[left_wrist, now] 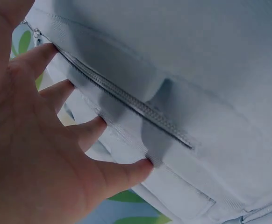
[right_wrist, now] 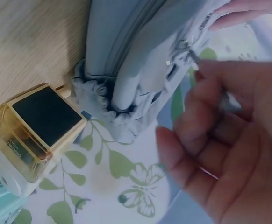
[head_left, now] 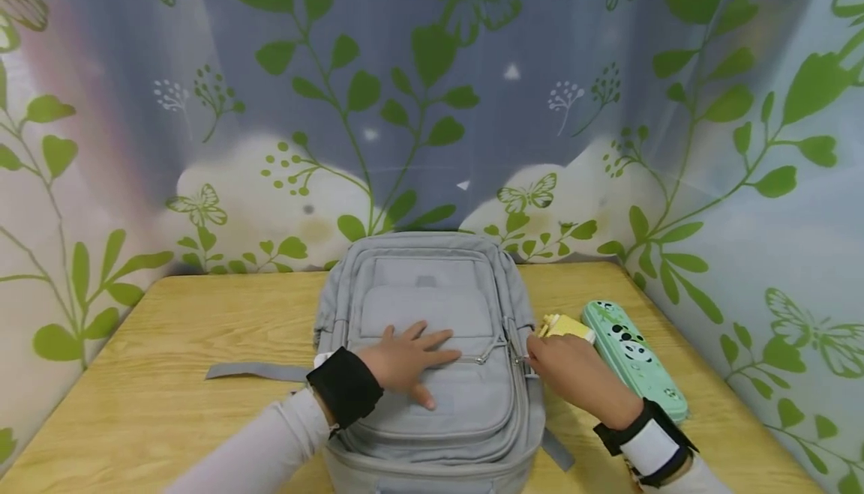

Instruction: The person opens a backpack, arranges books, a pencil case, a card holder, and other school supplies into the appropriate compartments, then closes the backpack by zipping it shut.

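A grey backpack (head_left: 439,419) lies on the wooden table, its front pockets facing up. My left hand (head_left: 408,363) rests on the front with fingers spread. In the left wrist view its fingertips touch the cloth beside a closed pocket zipper (left_wrist: 122,99). At the backpack's right side my right hand (head_left: 577,374) pinches a small zipper pull (right_wrist: 193,57) between thumb and curled index finger. Just beyond that hand sits a yellow box-shaped item (head_left: 565,327), which shows a dark square panel and a see-through part in the right wrist view.
A mint-green pencil case (head_left: 634,359) with panda pictures lies right of the yellow item. Grey straps (head_left: 259,370) stick out from the backpack on both sides. Behind the wooden table (head_left: 169,344) hangs a curtain (head_left: 513,104) printed with leaves and butterflies.
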`<state>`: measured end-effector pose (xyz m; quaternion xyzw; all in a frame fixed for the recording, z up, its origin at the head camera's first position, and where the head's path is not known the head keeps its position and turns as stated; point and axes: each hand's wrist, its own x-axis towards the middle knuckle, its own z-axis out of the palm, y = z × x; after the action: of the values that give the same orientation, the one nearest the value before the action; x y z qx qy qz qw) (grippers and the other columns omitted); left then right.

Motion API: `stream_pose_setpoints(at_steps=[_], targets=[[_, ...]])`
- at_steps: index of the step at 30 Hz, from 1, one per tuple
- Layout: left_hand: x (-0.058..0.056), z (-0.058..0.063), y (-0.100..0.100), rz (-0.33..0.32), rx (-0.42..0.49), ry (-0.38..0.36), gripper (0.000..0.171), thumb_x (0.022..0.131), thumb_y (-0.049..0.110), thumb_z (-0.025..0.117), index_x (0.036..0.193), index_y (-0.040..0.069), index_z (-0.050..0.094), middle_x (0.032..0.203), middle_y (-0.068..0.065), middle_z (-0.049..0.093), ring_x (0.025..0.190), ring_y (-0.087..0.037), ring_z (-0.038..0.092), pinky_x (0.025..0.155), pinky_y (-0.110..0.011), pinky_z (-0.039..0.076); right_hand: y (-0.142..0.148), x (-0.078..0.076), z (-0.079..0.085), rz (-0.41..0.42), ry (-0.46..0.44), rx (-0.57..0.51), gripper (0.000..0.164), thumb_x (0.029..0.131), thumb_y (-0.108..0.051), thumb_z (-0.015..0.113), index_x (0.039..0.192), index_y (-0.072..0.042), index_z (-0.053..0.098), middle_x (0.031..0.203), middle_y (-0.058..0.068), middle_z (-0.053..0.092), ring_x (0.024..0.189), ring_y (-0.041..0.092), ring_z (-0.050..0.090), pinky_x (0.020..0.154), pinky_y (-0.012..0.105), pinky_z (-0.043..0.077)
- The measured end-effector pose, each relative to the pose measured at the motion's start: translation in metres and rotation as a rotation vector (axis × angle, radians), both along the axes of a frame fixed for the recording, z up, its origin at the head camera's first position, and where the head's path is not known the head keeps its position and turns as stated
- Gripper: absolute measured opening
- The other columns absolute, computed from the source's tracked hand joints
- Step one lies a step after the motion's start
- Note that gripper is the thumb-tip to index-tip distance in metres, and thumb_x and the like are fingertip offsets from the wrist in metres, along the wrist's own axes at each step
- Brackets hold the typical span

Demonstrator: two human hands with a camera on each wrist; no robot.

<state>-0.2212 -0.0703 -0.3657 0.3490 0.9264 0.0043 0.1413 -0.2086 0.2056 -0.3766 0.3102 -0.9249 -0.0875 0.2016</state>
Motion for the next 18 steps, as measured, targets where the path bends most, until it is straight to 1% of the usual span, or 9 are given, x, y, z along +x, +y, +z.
stream_pose_setpoints(at_steps=[2, 4, 7, 9, 11, 13, 16, 18], targets=[[0.000, 0.000, 0.001, 0.009, 0.000, -0.013, 0.080, 0.071, 0.055, 0.059, 0.139, 0.041, 0.022, 0.150, 0.011, 0.006, 0.138, -0.028, 0.004, 0.102, -0.064, 0.014, 0.001, 0.009, 0.002, -0.014, -0.076, -0.009, 0.024, 0.080, -0.023, 0.066, 0.066, -0.016, 0.047, 0.048, -0.009, 0.032, 0.040, 0.004, 0.030, 0.037, 0.020, 0.021], [0.000, 0.000, 0.001, 0.023, 0.005, -0.028, 0.079, 0.071, 0.055, 0.060, 0.139, 0.043, 0.021, 0.150, 0.013, 0.004, 0.139, -0.026, 0.003, 0.102, -0.064, 0.013, 0.001, 0.017, 0.003, -0.008, -0.153, -0.018, 0.025, 0.082, -0.022, 0.063, 0.065, -0.018, 0.045, 0.048, -0.011, 0.029, 0.040, 0.002, 0.026, 0.038, 0.019, 0.018], [-0.001, 0.000, 0.002, 0.029, 0.020, -0.037, 0.080, 0.070, 0.055, 0.059, 0.138, 0.044, 0.020, 0.150, 0.013, 0.003, 0.138, -0.027, 0.002, 0.101, -0.066, 0.012, 0.000, 0.031, 0.005, 0.050, -0.241, -0.043, 0.028, 0.083, -0.016, 0.060, 0.062, -0.021, 0.042, 0.049, -0.012, 0.024, 0.042, 0.000, 0.021, 0.039, 0.018, 0.014], [-0.001, -0.001, 0.001, 0.035, 0.034, -0.039, 0.080, 0.070, 0.055, 0.059, 0.138, 0.045, 0.019, 0.150, 0.013, 0.003, 0.138, -0.027, 0.002, 0.101, -0.066, 0.011, -0.004, 0.042, 0.005, 0.098, -0.265, -0.038, 0.029, 0.081, -0.013, 0.058, 0.060, -0.021, 0.039, 0.050, -0.013, 0.021, 0.042, 0.000, 0.019, 0.040, 0.017, 0.013], [-0.001, -0.004, 0.000, 0.032, 0.043, -0.029, 0.080, 0.070, 0.055, 0.059, 0.139, 0.043, 0.019, 0.150, 0.012, 0.003, 0.138, -0.028, 0.001, 0.101, -0.066, 0.011, -0.008, 0.053, 0.005, 0.143, -0.277, -0.030, 0.028, 0.079, -0.012, 0.058, 0.060, -0.020, 0.040, 0.049, -0.013, 0.022, 0.041, 0.000, 0.021, 0.040, 0.017, 0.014], [-0.001, -0.006, 0.000, 0.040, 0.054, -0.025, 0.080, 0.070, 0.053, 0.060, 0.139, 0.042, 0.020, 0.150, 0.012, 0.003, 0.139, -0.027, 0.001, 0.102, -0.065, 0.010, -0.013, 0.063, 0.006, 0.167, -0.298, -0.018, 0.025, 0.078, -0.013, 0.058, 0.061, -0.020, 0.042, 0.047, -0.013, 0.024, 0.041, 0.000, 0.023, 0.039, 0.018, 0.016], [-0.001, -0.009, 0.000, 0.042, 0.058, -0.019, 0.080, 0.070, 0.052, 0.060, 0.140, 0.040, 0.021, 0.151, 0.011, 0.004, 0.138, -0.028, 0.001, 0.102, -0.065, 0.009, -0.019, 0.075, 0.007, 0.170, -0.353, -0.006, 0.022, 0.080, -0.015, 0.059, 0.063, -0.018, 0.046, 0.045, -0.012, 0.028, 0.040, 0.000, 0.027, 0.039, 0.018, 0.021], [0.000, -0.009, 0.002, 0.044, 0.060, -0.024, 0.080, 0.070, 0.052, 0.060, 0.140, 0.039, 0.022, 0.151, 0.010, 0.004, 0.138, -0.028, 0.001, 0.102, -0.066, 0.009, -0.022, 0.081, 0.009, 0.156, -0.413, 0.000, 0.020, 0.082, -0.017, 0.058, 0.065, -0.018, 0.048, 0.046, -0.012, 0.030, 0.040, -0.001, 0.028, 0.040, 0.017, 0.024]])
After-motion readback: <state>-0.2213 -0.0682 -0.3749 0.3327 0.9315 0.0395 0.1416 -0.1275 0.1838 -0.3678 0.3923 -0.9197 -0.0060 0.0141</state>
